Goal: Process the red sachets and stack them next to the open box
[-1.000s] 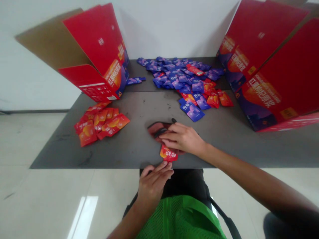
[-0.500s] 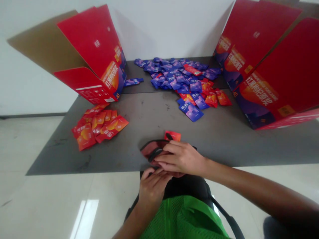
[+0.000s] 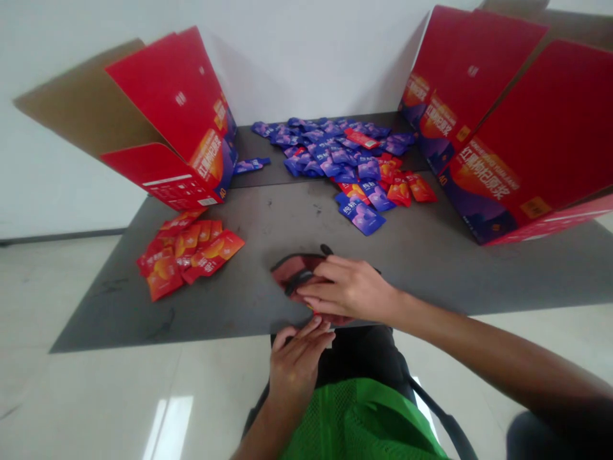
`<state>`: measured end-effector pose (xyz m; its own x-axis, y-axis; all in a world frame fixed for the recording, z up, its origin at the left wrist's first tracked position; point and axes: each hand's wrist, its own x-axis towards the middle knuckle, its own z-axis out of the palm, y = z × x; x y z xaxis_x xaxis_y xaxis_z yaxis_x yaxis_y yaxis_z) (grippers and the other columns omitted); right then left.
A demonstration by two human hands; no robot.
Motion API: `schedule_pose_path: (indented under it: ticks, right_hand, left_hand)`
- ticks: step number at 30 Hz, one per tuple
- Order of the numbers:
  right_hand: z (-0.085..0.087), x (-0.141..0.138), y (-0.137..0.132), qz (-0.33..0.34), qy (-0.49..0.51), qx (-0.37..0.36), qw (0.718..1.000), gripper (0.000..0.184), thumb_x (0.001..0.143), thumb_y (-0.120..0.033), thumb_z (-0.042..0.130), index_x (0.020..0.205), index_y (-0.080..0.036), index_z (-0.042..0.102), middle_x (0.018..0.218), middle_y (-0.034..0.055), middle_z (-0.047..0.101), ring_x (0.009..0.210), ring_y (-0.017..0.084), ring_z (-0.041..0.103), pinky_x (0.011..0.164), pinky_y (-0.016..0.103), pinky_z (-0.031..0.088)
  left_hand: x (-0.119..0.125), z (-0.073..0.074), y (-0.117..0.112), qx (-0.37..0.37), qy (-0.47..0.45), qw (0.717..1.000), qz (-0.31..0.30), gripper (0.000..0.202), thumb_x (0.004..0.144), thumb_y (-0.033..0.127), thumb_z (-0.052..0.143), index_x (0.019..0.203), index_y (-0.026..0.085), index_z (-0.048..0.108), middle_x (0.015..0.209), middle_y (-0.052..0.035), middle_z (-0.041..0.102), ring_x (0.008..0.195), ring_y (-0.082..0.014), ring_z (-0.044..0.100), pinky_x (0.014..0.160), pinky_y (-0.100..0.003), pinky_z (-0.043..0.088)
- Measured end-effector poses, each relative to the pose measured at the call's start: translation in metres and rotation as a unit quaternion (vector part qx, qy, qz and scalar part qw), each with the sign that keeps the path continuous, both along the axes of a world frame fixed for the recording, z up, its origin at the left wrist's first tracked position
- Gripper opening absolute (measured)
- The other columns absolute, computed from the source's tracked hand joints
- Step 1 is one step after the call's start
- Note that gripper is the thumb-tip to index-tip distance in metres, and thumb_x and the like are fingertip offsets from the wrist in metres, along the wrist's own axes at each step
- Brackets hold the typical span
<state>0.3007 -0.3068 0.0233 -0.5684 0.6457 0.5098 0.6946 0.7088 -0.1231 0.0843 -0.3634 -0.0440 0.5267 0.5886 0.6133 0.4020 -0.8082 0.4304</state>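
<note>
A reddish-brown pouch with black trim (image 3: 287, 269) lies near the front edge of the grey table. My right hand (image 3: 357, 289) presses down over it, with bent fingers gripping its near side and a black strip. A small red and yellow bit, perhaps part of a sachet (image 3: 313, 310), shows under those fingertips. My left hand (image 3: 297, 361) is at the table edge just below, its fingers stretched out and their tips by that red bit. Much of the pouch is hidden under my right hand.
Red-orange sachets (image 3: 189, 252) lie in a heap at the left. Purple sachets (image 3: 330, 150), mixed with some red ones, are piled at the back. Open red cartons stand at the left (image 3: 165, 96) and right (image 3: 536, 134). The grey table (image 3: 268, 217) ends close to my body.
The red sachet that lay beyond the pouch is no longer visible there. A red and yellow bit now shows between my hands. My left fingers have slid slightly back from the pouch.
</note>
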Motion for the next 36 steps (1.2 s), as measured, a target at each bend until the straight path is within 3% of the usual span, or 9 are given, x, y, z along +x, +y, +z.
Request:
schedule_pose_path:
  ticks: [2,5,9,14,18,23,27,32,36]
  right_hand:
    - [-0.012,-0.002,-0.002,0.017,-0.006,-0.019,1.0,0.024,0.102,-0.037,0.058,0.115,-0.028,0.077,0.097,0.0034,0.07,0.09,0.016,0.061,0.078,0.029,0.049]
    - [-0.023,0.017,0.03,-0.048,-0.01,-0.027,0.998,0.025,0.102,-0.04,0.059,0.114,-0.029,0.078,0.096,0.0037,0.07,0.089,0.016,0.061,0.077,0.029,0.048]
    - [-0.012,0.048,0.073,-0.135,-0.053,-0.006,0.989,0.025,0.101,-0.04,0.061,0.109,-0.028,0.081,0.095,0.0056,0.072,0.086,0.019,0.06,0.072,0.031,0.045]
    - [0.007,0.03,0.035,-0.1,0.002,0.011,0.995,0.028,0.102,-0.04,0.058,0.116,-0.027,0.078,0.1,0.0055,0.073,0.088,0.018,0.062,0.078,0.032,0.049]
    - [-0.004,0.004,-0.002,-0.002,0.0,-0.034,0.999,0.025,0.103,-0.038,0.058,0.114,-0.029,0.078,0.093,0.0023,0.072,0.084,0.016,0.062,0.076,0.029,0.051]
    - [-0.02,0.028,0.038,-0.089,0.0,-0.047,0.995,0.025,0.101,-0.039,0.06,0.113,-0.028,0.079,0.097,0.0042,0.072,0.088,0.016,0.063,0.077,0.028,0.049]
    - [-0.004,0.054,0.065,-0.161,-0.045,-0.024,0.986,0.026,0.102,-0.039,0.059,0.112,-0.027,0.079,0.097,0.0055,0.072,0.091,0.018,0.063,0.079,0.03,0.047]
    - [0.013,0.061,0.026,-0.216,0.075,0.031,0.973,0.026,0.101,-0.035,0.062,0.121,-0.025,0.076,0.11,0.0048,0.072,0.101,0.018,0.065,0.088,0.029,0.05]
    - [-0.002,0.077,-0.02,-0.262,0.134,0.031,0.955,0.024,0.098,-0.034,0.067,0.117,-0.025,0.077,0.104,0.0034,0.072,0.093,0.016,0.067,0.085,0.029,0.052]
  left_hand:
    - [0.001,0.002,0.0,-0.002,0.001,1.0,0.001,0.028,0.106,0.008,0.048,0.111,0.022,0.072,0.113,-0.0003,0.08,0.108,-0.0173,0.076,0.087,-0.034,0.043]
    - [0.001,0.003,0.0,-0.008,0.006,1.0,-0.002,0.029,0.106,0.008,0.047,0.11,0.022,0.072,0.118,-0.0007,0.078,0.111,-0.0172,0.074,0.087,-0.034,0.043]
    - [0.001,0.001,-0.001,-0.01,0.0,1.0,0.001,0.025,0.106,0.008,0.051,0.11,0.021,0.072,0.12,-0.0003,0.078,0.113,-0.0166,0.074,0.087,-0.033,0.043]
    - [0.003,-0.001,-0.003,-0.015,-0.009,1.0,0.006,0.023,0.106,0.009,0.052,0.11,0.021,0.072,0.12,-0.0006,0.078,0.113,-0.0167,0.074,0.087,-0.034,0.043]
    - [0.002,0.0,-0.003,-0.017,-0.009,1.0,0.007,0.025,0.106,0.009,0.05,0.11,0.021,0.072,0.117,-0.0013,0.079,0.113,-0.0171,0.074,0.087,-0.034,0.042]
    - [0.002,0.0,-0.001,-0.016,-0.005,1.0,-0.008,0.025,0.106,0.009,0.05,0.11,0.021,0.071,0.12,-0.0021,0.078,0.114,-0.0166,0.073,0.087,-0.033,0.043]
    - [0.003,-0.001,-0.002,-0.007,-0.012,1.0,0.003,0.025,0.106,0.009,0.05,0.109,0.02,0.072,0.12,-0.002,0.078,0.115,-0.0161,0.073,0.088,-0.032,0.042]
    - [-0.003,0.005,-0.003,-0.01,0.029,0.999,-0.011,0.027,0.109,0.015,0.045,0.119,0.02,0.069,0.125,-0.0034,0.076,0.123,-0.0168,0.068,0.095,-0.033,0.04]
    - [-0.004,0.009,-0.005,0.011,0.082,0.997,-0.002,0.028,0.108,0.017,0.047,0.129,0.021,0.066,0.137,-0.0035,0.07,0.135,-0.0188,0.059,0.103,-0.036,0.038]
